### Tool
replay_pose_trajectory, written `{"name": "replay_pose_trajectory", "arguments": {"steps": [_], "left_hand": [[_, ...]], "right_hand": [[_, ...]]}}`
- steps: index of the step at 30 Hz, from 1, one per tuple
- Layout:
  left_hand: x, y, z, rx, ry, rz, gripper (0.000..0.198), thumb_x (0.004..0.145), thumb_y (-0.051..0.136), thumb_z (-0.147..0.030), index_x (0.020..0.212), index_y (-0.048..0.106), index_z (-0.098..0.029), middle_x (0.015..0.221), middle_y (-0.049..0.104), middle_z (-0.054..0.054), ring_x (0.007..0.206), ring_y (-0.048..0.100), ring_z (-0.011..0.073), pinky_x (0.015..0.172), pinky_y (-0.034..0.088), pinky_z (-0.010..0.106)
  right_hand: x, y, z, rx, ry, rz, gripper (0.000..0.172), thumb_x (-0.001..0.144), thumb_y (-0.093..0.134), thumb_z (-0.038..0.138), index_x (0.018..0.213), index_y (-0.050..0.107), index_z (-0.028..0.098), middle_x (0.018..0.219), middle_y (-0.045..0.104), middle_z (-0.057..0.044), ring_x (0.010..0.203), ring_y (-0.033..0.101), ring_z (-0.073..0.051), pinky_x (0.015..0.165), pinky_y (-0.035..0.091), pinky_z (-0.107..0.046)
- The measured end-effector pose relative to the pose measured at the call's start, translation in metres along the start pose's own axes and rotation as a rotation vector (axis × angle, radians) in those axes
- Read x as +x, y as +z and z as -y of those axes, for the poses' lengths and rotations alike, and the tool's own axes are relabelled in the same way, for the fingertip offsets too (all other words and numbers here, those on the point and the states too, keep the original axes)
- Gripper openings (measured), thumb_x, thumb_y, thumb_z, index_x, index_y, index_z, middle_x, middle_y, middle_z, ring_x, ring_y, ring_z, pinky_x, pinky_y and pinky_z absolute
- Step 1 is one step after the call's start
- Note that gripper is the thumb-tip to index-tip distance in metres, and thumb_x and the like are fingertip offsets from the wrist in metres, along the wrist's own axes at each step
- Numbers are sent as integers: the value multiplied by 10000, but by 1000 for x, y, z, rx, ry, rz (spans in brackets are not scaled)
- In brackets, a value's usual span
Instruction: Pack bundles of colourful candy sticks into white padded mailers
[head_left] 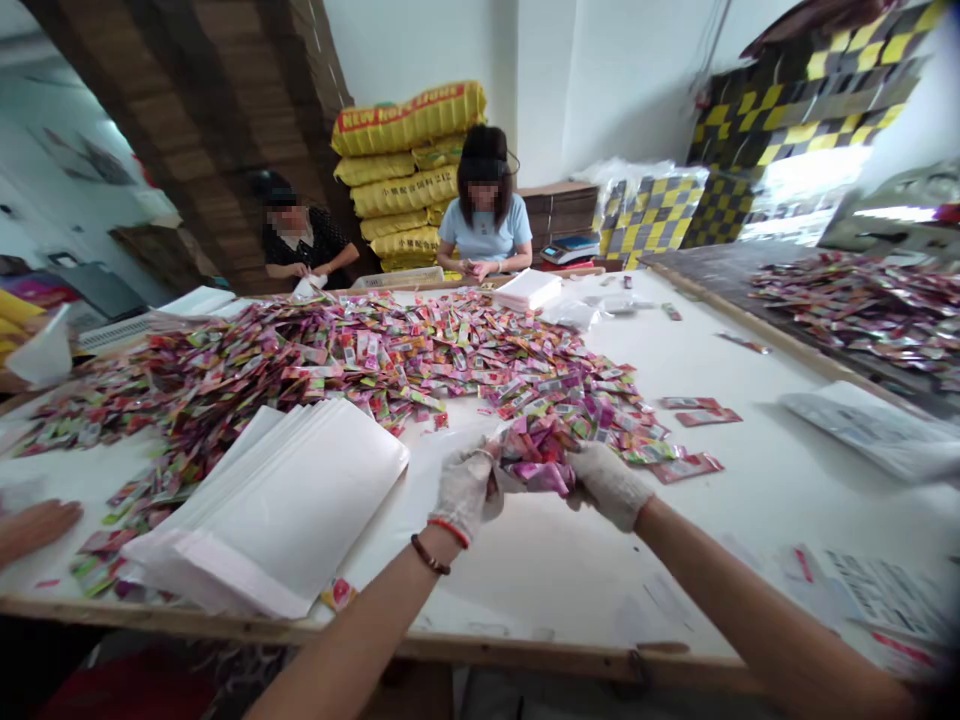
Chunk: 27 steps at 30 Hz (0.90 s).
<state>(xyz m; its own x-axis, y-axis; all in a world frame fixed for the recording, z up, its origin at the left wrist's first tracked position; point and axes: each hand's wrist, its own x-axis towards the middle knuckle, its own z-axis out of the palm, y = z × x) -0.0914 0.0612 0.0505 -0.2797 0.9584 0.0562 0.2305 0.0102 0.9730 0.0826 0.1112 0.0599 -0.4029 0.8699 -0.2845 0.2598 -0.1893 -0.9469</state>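
Between gloved, half-curled left hand (463, 490) and right hand (611, 482), gripping printed sachets (536, 445) at lower centre, apparently from both sides to prevent spilling.

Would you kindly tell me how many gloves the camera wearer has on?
2: one on the left hand, one on the right hand, with colourful packets between them.

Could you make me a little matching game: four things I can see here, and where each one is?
1. packets
2. white stack
3. yellow sacks
4. bracelet

A. behind the person in blue
B. heaped on the table, some between left hand and right hand
C. around the left wrist
D. fanned out, left of the left forearm

Pairs: 1-B; 2-D; 3-A; 4-C
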Motion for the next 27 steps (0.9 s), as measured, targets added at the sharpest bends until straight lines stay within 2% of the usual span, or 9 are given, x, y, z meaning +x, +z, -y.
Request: {"name": "replay_pose_trajectory", "arguments": {"steps": [2,5,8,11,16,19,22,24,27], "left_hand": [[12,-15,-30,27,9,-7,250,757,517,-333,578,567,-166,423,387,-42,390,310,75,424,301,230],[31,-38,-72,175,44,17,163,658,573,-214,514,532,-148,416,358,-64,385,294,46,413,249,191],[48,-51,-104,293,46,7,245,692,553,-285,499,481,-154,405,348,-62,361,294,50,388,212,187],[60,-54,-121,327,4,-9,255,714,558,-335,540,496,-160,438,439,-29,360,354,71,386,246,200],[71,-50,-131,471,-6,18,259,746,550,-298,531,509,-160,483,512,21,389,423,101,422,303,221],[72,-47,-136,655,125,48,286,764,571,-247,504,503,-152,452,499,22,452,483,124,465,325,227],[70,-40,-142,702,267,93,274,775,619,-230,537,527,-133,463,512,19,555,545,142,525,369,231],[68,-35,-145,704,289,113,258,804,616,-288,620,569,-114,551,562,17,601,559,129,566,422,237],[66,-29,-147,682,308,139,377,875,491,-418,722,609,-94,700,591,-8,598,540,85,614,473,229]], "right_hand": [[0,-10,36,-15,-46,-20,176,704,506,326,592,449,204,378,416,62,311,390,-84,318,295,-196],[2,-29,84,-6,-104,-34,181,688,538,265,579,410,201,400,400,73,318,355,-52,309,249,-164],[4,-44,117,22,-117,-21,168,689,563,214,601,422,192,413,402,73,319,338,-41,304,229,-148],[2,-51,134,113,-109,4,171,704,593,184,640,434,186,429,400,76,325,313,-31,304,204,-135],[-5,-54,140,190,-110,105,236,695,662,167,661,428,186,456,384,85,341,291,-20,308,167,-124],[-9,-55,135,186,-85,91,226,716,659,210,659,443,183,456,382,80,346,299,-25,307,173,-128],[-16,-56,124,177,-89,83,185,737,642,252,684,482,176,462,404,72,350,306,-26,315,204,-136],[-21,-57,116,130,-87,44,230,718,658,276,639,467,176,449,410,68,343,313,-30,313,210,-147],[-28,-58,104,96,-128,45,296,681,687,332,596,451,176,448,425,61,347,345,-40,320,238,-165]]}}
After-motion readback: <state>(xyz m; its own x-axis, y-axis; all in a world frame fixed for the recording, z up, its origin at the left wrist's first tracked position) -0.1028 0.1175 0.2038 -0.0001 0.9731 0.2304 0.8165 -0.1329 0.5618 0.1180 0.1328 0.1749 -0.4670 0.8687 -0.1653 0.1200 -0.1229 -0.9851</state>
